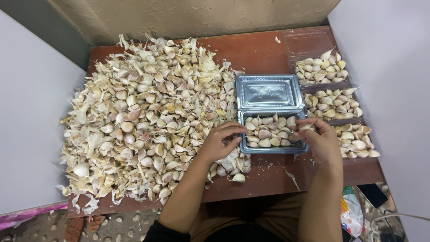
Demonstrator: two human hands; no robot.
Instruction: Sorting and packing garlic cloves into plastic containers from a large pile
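Down at the table's (268,177) front edge, both hands meet over an open clear box (273,149) of garlic cloves: the left hand (219,143) pinches its near-left rim with curled fingers, the right hand (320,141) grips cloves at its right end. Room is tight: a big garlic heap (143,116) crowds the left, three filled boxes (333,105) line the right, white walls (31,125) flank the table.

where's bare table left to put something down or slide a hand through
Bare wood shows along the back edge between the garlic pile and the empty clear tray, and on the front strip below the open clamshell box, with a few skin scraps. The left is buried under cloves. The right is crowded with three filled trays. Both hands, left hand and right hand, meet at the box.
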